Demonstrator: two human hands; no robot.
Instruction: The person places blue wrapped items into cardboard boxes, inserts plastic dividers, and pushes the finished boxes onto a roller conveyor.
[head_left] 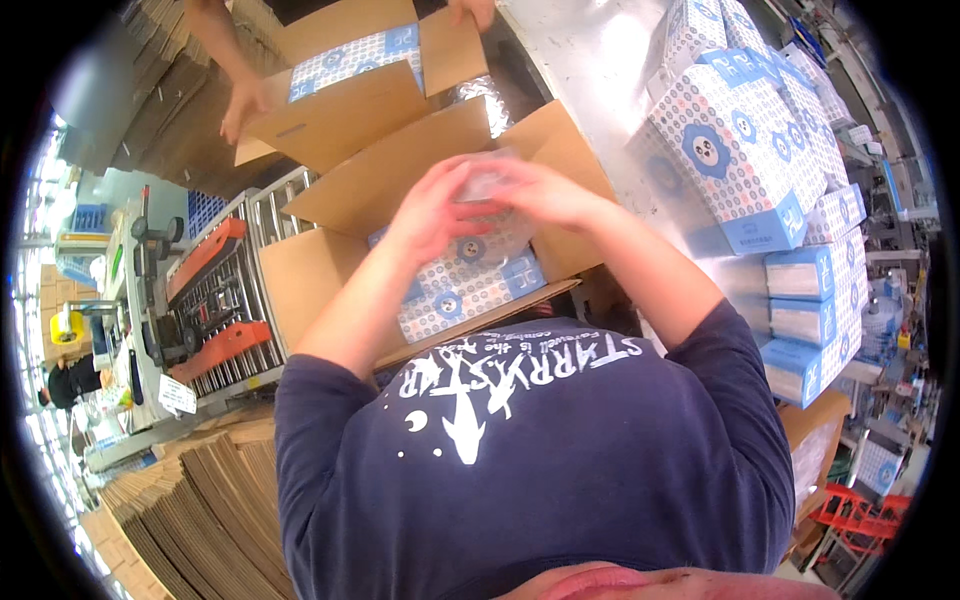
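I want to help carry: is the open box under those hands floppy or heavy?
The open box probably feels weighty, with patterned packs inside. Its flaps might swing, since they're spread open. It likely won't roll: it's flat-sided.

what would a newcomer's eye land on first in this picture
Probably the blurred left hand and right hand, mid-picture over an open carton of patterned packs. Next, the big pile of white-and-blue packs at the right, then the orange bars beside metal rollers at the left.
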